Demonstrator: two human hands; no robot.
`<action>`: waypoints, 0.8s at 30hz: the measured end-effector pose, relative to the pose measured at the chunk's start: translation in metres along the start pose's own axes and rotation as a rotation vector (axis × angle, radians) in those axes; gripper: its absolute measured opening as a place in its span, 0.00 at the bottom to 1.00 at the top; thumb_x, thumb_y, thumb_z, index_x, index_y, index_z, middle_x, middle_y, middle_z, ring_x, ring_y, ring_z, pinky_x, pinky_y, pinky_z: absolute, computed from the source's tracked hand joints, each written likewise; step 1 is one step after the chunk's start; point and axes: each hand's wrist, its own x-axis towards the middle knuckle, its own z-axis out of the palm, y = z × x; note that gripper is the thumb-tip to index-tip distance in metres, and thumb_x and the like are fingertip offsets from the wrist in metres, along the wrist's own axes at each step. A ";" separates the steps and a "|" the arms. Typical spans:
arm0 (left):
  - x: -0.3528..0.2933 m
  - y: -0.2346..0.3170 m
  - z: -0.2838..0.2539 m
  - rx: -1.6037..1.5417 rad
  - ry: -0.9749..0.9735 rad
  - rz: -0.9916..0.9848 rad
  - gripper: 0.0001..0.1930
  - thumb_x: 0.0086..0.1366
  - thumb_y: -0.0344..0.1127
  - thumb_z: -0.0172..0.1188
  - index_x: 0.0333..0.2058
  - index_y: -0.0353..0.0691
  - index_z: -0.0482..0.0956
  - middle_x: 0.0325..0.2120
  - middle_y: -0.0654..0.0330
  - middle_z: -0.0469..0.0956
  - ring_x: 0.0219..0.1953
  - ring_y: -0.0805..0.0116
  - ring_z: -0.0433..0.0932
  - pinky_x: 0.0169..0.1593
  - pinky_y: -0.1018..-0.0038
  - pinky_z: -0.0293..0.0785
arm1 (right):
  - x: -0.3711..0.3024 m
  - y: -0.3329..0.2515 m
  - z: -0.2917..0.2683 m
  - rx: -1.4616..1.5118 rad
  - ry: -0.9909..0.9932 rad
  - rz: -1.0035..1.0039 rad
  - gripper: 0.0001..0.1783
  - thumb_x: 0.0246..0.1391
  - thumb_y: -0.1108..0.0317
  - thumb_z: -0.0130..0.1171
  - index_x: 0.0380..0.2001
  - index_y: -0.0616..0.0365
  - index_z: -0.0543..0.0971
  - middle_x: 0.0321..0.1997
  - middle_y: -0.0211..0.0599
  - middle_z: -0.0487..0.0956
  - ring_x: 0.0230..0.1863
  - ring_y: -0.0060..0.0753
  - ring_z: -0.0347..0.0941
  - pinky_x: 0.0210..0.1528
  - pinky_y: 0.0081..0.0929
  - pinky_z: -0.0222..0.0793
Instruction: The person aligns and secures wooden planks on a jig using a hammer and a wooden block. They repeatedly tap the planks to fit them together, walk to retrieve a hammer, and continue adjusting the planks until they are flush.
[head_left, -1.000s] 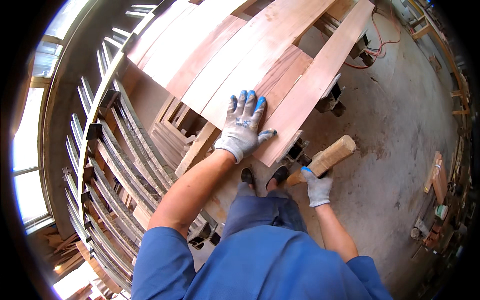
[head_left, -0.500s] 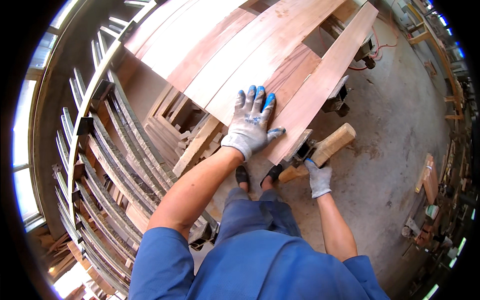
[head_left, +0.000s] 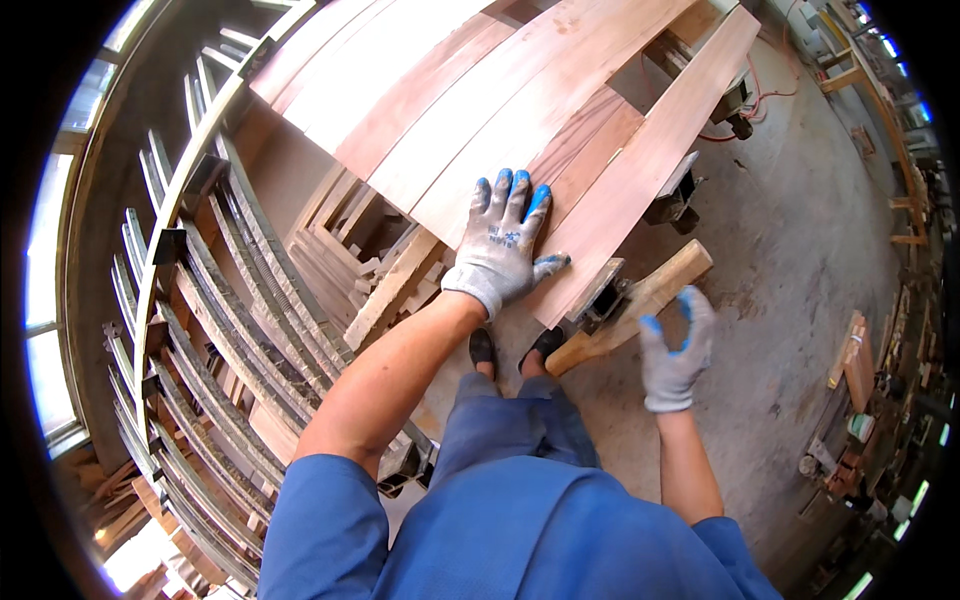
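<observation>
My left hand (head_left: 503, 238), in a grey work glove with blue fingertips, lies flat with fingers spread on the near ends of the wooden boards (head_left: 470, 150). Those boards rest side by side as a panel. Under its thumb side, the outermost board (head_left: 655, 165) slants toward me along the panel's right edge. My right hand (head_left: 680, 350), gloved alike, hangs in the air with thumb and fingers apart and nothing between them. Just left of it is a wooden clamp handle (head_left: 640, 308), a thick bar set across the metal clamp end (head_left: 604, 297) by the board's corner.
Long metal clamps (head_left: 250, 270) stand in a curved rack on the left. Wood offcuts (head_left: 375, 255) are piled under the panel's left side. More clamp ends (head_left: 680, 195) stick out on the right. A red hose (head_left: 765, 95) lies on the concrete floor (head_left: 780, 300).
My right hand has let go of the clamp handle and moved right, its fingers opening. The handle's near end shows more fully and has shifted slightly. My left hand stays in place.
</observation>
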 end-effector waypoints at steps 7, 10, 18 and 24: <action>0.001 0.003 0.002 -0.019 0.019 0.025 0.48 0.65 0.68 0.56 0.73 0.42 0.57 0.74 0.42 0.52 0.77 0.41 0.45 0.78 0.47 0.34 | -0.001 -0.011 -0.002 -0.169 -0.104 -0.265 0.25 0.54 0.62 0.70 0.53 0.62 0.79 0.56 0.50 0.79 0.58 0.56 0.74 0.63 0.48 0.69; 0.000 0.001 0.003 -0.021 0.036 0.024 0.48 0.65 0.68 0.56 0.74 0.41 0.56 0.74 0.41 0.52 0.77 0.41 0.45 0.78 0.47 0.33 | 0.029 0.011 -0.012 -0.378 -0.148 -0.458 0.18 0.63 0.66 0.59 0.54 0.59 0.80 0.61 0.47 0.78 0.64 0.56 0.71 0.68 0.52 0.64; 0.005 0.007 -0.004 -0.007 0.022 0.058 0.47 0.66 0.66 0.56 0.73 0.40 0.57 0.73 0.41 0.55 0.76 0.40 0.47 0.77 0.47 0.35 | 0.008 0.222 0.098 -0.077 -0.664 0.272 0.21 0.67 0.63 0.53 0.59 0.59 0.77 0.56 0.52 0.81 0.61 0.54 0.74 0.69 0.41 0.65; 0.002 0.004 0.007 0.015 0.028 0.046 0.47 0.66 0.65 0.57 0.73 0.39 0.56 0.73 0.40 0.53 0.77 0.39 0.46 0.77 0.46 0.33 | -0.148 0.156 0.147 1.913 -0.364 1.513 0.29 0.68 0.45 0.48 0.59 0.57 0.73 0.55 0.52 0.79 0.59 0.61 0.75 0.67 0.61 0.66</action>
